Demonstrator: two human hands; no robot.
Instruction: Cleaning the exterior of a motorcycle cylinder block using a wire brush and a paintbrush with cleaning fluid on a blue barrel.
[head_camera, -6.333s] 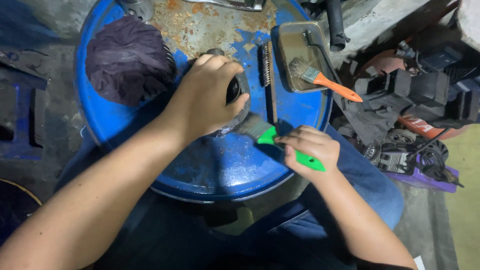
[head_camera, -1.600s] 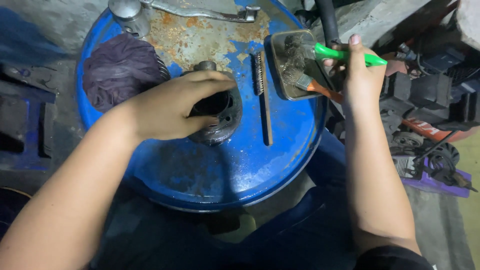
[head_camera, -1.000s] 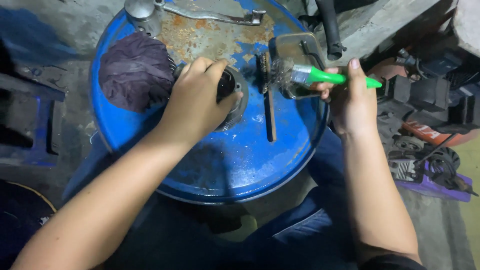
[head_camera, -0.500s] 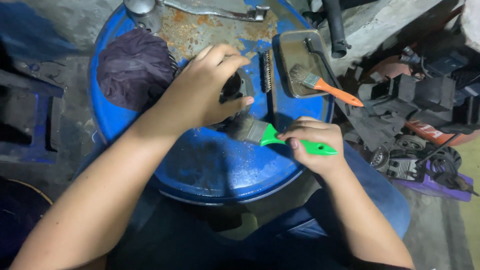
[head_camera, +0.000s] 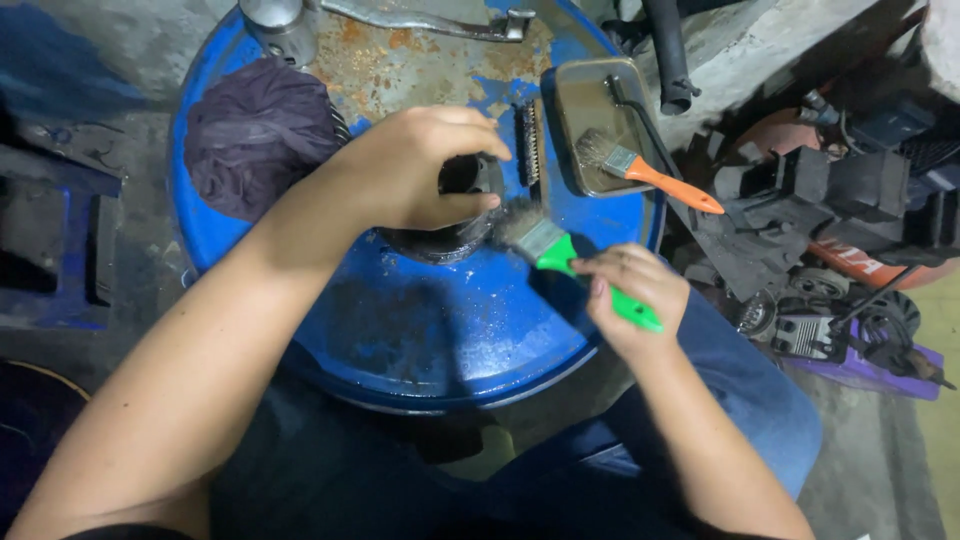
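A blue drum lid (head_camera: 400, 330) fills the centre. On it, the left hand (head_camera: 415, 170) grips a dark metal part (head_camera: 455, 200); the right hand (head_camera: 630, 295) clasps a green brush (head_camera: 570, 260), bristles touching the part. The wet lid could let it slip.

A repair workshop: rusty blue drum (head_camera: 420, 340) as bench, greasy machine parts (head_camera: 800, 200) alongside.

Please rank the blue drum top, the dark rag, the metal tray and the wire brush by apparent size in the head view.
1. Blue drum top, by far the largest.
2. Dark rag.
3. Metal tray, somewhat smaller than the rag.
4. Wire brush, narrow and clearly the smallest.
All sit on the same surface, so nearness hardly skews this.
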